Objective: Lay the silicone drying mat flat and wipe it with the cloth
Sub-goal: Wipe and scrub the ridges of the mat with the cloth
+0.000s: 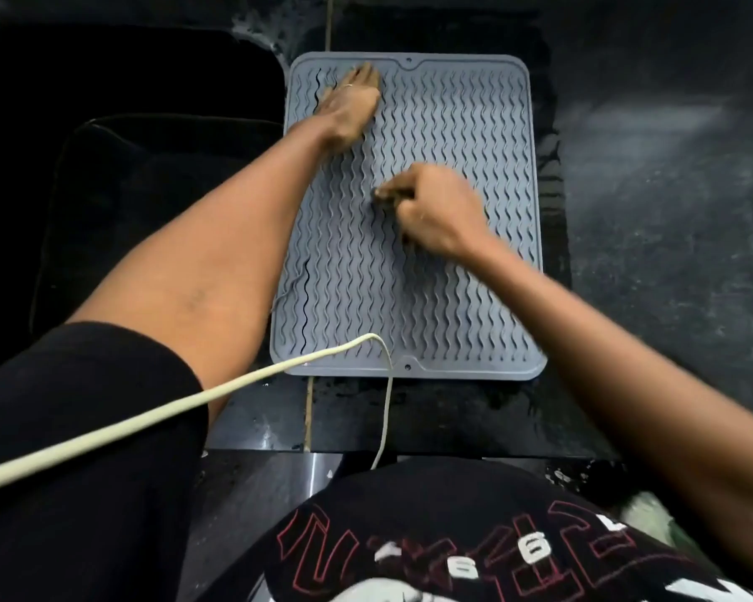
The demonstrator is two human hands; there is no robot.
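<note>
I see the grey silicone mat [453, 123] lying flat on the dark counter [648, 210], long side running from 12 to 6 o'clock, wavy ridges facing up, with 1 small hole at the far edge and 1 at the near edge. Its left edge sits just beside the black sink [127, 167], which fills the 9 o'clock side of my view.

My left hand [348, 102] is stretched out to the mat's far left corner, about 11 o'clock from the mat's middle. It lies palm down with the fingers spread flat, pressing on the ridges and gripping nothing. A ring shows on 1 finger.

My right hand [435, 206] is over the mat's middle, curled into a tight fist with the knuckles pointing toward 9 o'clock. Something small and dark shows between thumb and fingers, but the hand is blurred and I cannot tell whether that is the cloth. So the mat lies directly under both hands, touched by the left palm and just below the right fist.

A pale cable [148, 419] crosses from 8 o'clock over the mat's near edge and drops toward my black shirt [453, 536].
</note>
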